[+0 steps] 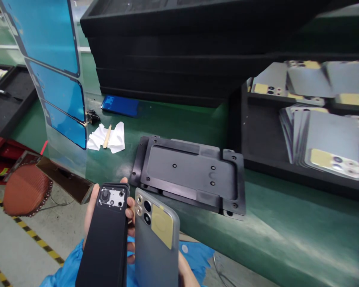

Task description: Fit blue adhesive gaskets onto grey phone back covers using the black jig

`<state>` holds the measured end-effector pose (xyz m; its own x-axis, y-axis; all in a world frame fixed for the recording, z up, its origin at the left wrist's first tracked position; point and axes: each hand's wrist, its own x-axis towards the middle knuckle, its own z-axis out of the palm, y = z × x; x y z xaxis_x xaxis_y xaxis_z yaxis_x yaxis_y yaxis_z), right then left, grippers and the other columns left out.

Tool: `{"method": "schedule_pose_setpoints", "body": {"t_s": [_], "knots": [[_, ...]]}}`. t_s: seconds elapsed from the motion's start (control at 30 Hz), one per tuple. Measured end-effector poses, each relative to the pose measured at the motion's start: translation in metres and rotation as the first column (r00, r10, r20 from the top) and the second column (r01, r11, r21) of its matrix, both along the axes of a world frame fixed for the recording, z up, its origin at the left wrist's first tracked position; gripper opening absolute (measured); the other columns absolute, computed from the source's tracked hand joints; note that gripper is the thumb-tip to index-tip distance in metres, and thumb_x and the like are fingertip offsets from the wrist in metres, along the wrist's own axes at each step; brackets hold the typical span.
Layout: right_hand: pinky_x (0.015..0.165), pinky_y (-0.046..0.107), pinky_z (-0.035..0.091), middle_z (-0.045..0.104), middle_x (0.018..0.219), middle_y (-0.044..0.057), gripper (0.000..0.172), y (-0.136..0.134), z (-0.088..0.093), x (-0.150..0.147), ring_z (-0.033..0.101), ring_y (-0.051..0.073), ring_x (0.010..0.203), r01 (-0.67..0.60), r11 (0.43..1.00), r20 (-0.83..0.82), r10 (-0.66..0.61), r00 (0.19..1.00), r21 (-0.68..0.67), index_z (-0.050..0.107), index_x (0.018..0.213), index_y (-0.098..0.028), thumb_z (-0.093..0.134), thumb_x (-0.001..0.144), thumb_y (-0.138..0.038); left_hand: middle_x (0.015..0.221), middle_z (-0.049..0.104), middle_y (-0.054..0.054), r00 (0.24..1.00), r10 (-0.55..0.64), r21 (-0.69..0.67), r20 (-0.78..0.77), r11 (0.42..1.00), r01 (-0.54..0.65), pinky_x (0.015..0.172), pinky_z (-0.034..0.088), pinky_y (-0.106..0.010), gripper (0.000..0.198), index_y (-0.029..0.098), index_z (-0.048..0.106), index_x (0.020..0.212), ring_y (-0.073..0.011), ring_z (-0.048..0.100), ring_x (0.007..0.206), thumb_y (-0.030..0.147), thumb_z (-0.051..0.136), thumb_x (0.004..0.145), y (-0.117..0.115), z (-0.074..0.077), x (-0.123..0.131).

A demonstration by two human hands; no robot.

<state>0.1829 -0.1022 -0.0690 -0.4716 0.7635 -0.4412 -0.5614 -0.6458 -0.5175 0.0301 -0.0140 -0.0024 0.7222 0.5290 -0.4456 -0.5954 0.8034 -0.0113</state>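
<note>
My left hand (91,211) is wrapped round a black phone body (103,239), its fingers curled over both long edges. Bare camera parts show at the top of that body. Beside it on the right, nearly touching, stands a tilted grey phone back cover (155,247) with camera rings and a yellow film patch. My right hand (187,271) grips this cover from behind; most of its fingers are hidden. On the green bench just beyond both hands lies a black fixture (191,171) with a phone-shaped recess.
Black trays (167,71) are stacked at the back. To the right, an open black tray (260,131) holds several grey covers (332,139). Blue adhesive sheets (60,87) hang at left, near a blue film-covered piece (119,105) and white paper (116,137). A round stool (26,191) stands below.
</note>
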Motion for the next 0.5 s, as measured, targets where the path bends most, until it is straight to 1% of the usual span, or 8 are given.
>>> {"method": "schedule_pose_setpoints", "body": {"t_s": [0.07, 0.1, 0.13, 0.17, 0.23, 0.3, 0.4, 0.5], "knots": [[0.085, 0.049, 0.062, 0.071, 0.124, 0.017, 0.074, -0.003, 0.007, 0.001, 0.076, 0.033, 0.102, 0.034, 0.999, 0.018, -0.034, 0.999, 0.008, 0.065, 0.125, -0.025, 0.059, 0.080, -0.083, 0.085, 0.070, -0.006, 1.000, 0.009, 0.013, -0.012, 1.000, -0.009, 0.062, 0.054, -0.028, 0.067, 0.017, 0.068, 0.102, -0.0195, 0.070, 0.074, 0.080, 0.051, 0.086, 0.000, -0.001, 0.000], [0.086, 0.049, 0.061, 0.070, 0.126, 0.018, 0.074, -0.004, 0.012, 0.001, 0.075, 0.033, 0.105, 0.051, 0.998, 0.032, -0.052, 0.998, 0.025, 0.064, 0.127, -0.024, 0.057, 0.082, -0.082, 0.085, 0.070, -0.007, 1.000, 0.013, 0.013, -0.010, 1.000, -0.013, 0.062, 0.054, -0.028, 0.067, 0.017, 0.068, 0.102, -0.0198, 0.070, 0.074, 0.080, 0.051, 0.086, 0.000, -0.001, 0.000], [0.087, 0.049, 0.061, 0.069, 0.128, 0.018, 0.076, -0.004, 0.018, 0.003, 0.074, 0.034, 0.108, 0.070, 0.996, 0.043, -0.072, 0.997, 0.047, 0.062, 0.128, -0.023, 0.059, 0.080, -0.082, 0.086, 0.071, -0.007, 1.000, 0.022, 0.012, -0.003, 1.000, -0.022, 0.062, 0.055, -0.028, 0.066, 0.017, 0.068, 0.103, -0.0201, 0.070, 0.075, 0.079, 0.052, 0.085, 0.000, -0.001, 0.000], [0.088, 0.050, 0.060, 0.068, 0.130, 0.019, 0.081, -0.004, 0.024, 0.004, 0.073, 0.035, 0.110, 0.089, 0.993, 0.048, -0.092, 0.995, 0.073, 0.061, 0.130, -0.023, 0.063, 0.076, -0.083, 0.088, 0.071, -0.007, 0.999, 0.036, 0.010, 0.004, 0.999, -0.036, 0.062, 0.055, -0.029, 0.066, 0.018, 0.068, 0.105, -0.0205, 0.071, 0.075, 0.079, 0.054, 0.085, 0.000, 0.000, 0.001], [0.093, 0.051, 0.058, 0.065, 0.135, 0.019, 0.095, -0.004, 0.036, 0.010, 0.070, 0.038, 0.116, 0.106, 0.987, 0.051, -0.113, 0.992, 0.125, 0.058, 0.134, -0.024, 0.076, 0.062, -0.083, 0.089, 0.073, -0.007, 0.998, 0.056, 0.007, 0.017, 0.998, -0.056, 0.062, 0.057, -0.030, 0.063, 0.019, 0.069, 0.110, -0.0221, 0.072, 0.075, 0.077, 0.057, 0.085, 0.000, 0.001, 0.002], [0.098, 0.053, 0.055, 0.062, 0.140, 0.019, 0.104, -0.003, 0.045, 0.017, 0.066, 0.040, 0.122, 0.092, 0.985, 0.064, -0.103, 0.993, 0.148, 0.056, 0.137, -0.025, 0.082, 0.053, -0.081, 0.090, 0.073, -0.007, 0.997, 0.079, 0.009, 0.010, 0.997, -0.080, 0.063, 0.058, -0.031, 0.062, 0.022, 0.068, 0.116, -0.0228, 0.072, 0.076, 0.074, 0.058, 0.086, -0.001, 0.002, 0.003], [0.102, 0.055, 0.052, 0.061, 0.142, 0.018, 0.105, -0.001, 0.053, 0.023, 0.064, 0.041, 0.125, 0.052, 0.988, 0.089, -0.066, 0.994, 0.148, 0.056, 0.139, -0.027, 0.083, 0.052, -0.080, 0.094, 0.074, -0.006, 0.989, 0.145, 0.024, -0.025, 0.989, -0.145, 0.067, 0.058, -0.030, 0.058, 0.027, 0.065, 0.128, -0.0201, 0.071, 0.077, 0.071, 0.055, 0.090, -0.001, 0.002, 0.004], [0.103, 0.056, 0.052, 0.062, 0.141, 0.017, 0.106, -0.002, 0.052, 0.024, 0.064, 0.042, 0.126, 0.040, 0.989, 0.096, -0.055, 0.994, 0.144, 0.055, 0.139, -0.027, 0.082, 0.053, -0.082, 0.099, 0.073, -0.007, 0.980, 0.186, 0.068, -0.067, 0.981, -0.181, 0.069, 0.058, -0.030, 0.056, 0.029, 0.063, 0.132, -0.0196, 0.071, 0.081, 0.068, 0.052, 0.094, -0.001, 0.004, 0.005]]}}
